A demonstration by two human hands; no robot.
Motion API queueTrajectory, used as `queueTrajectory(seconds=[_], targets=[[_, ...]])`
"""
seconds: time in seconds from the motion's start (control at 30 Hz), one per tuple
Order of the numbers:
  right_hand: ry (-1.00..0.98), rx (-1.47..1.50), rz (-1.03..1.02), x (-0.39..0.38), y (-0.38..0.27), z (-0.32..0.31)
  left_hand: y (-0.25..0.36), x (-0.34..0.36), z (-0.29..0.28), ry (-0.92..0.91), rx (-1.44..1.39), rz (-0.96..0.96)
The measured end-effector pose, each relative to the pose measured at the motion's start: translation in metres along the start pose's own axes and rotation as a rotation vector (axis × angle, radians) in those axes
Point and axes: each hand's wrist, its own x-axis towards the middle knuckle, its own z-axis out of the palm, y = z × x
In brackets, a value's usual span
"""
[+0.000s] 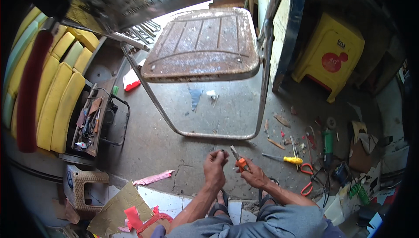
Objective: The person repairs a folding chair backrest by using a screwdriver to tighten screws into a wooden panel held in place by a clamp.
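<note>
My right hand [254,173] is closed on orange-handled pliers [242,163], their metal jaws pointing up. Just left of the jaws, my left hand [216,166] pinches a small dark item [222,150], too small to make out. Ahead of both hands stands a rusty metal folding chair [198,44] with a tubular frame [205,135]. A yellow-handled screwdriver [292,160] lies on the floor right of my hands, beside red-handled cutters [307,168].
Yellow pads [65,102] are stacked left, by a tool box [89,122] and wicker-pattern stool [91,175]. A yellow plastic stool [327,50] stands right, a green power tool [328,146] lying below it. Scraps and cardboard [113,207] litter the floor [152,159].
</note>
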Motion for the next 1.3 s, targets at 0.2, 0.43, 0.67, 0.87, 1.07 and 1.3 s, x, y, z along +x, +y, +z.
queueTrajectory(seconds=[0.2,0.43,0.67,0.87,1.07,1.3], targets=[[0.07,-0.637,0.039,-0.029,0.076,-0.008,0.036,-0.016,-0.02,0.003,-0.105,0.035],[-0.014,-0.722,0.059,-0.028,0.056,-0.031,0.076,-0.003,-0.006,-0.086,-0.01,0.097],[0.332,-0.552,-0.379,-0.004,-0.084,-0.087,0.208,0.003,0.116,-0.361,0.356,0.597],[0.541,-0.666,-0.2,-0.013,-0.015,-0.141,0.29,0.017,0.229,-0.648,0.118,0.551],[0.58,-1.081,0.004,-0.057,0.131,-0.115,0.321,0.052,0.235,-0.949,-0.214,0.567],[0.669,-0.963,0.182,-0.053,0.153,-0.129,0.33,0.1,0.255,-1.157,-0.453,0.539]])
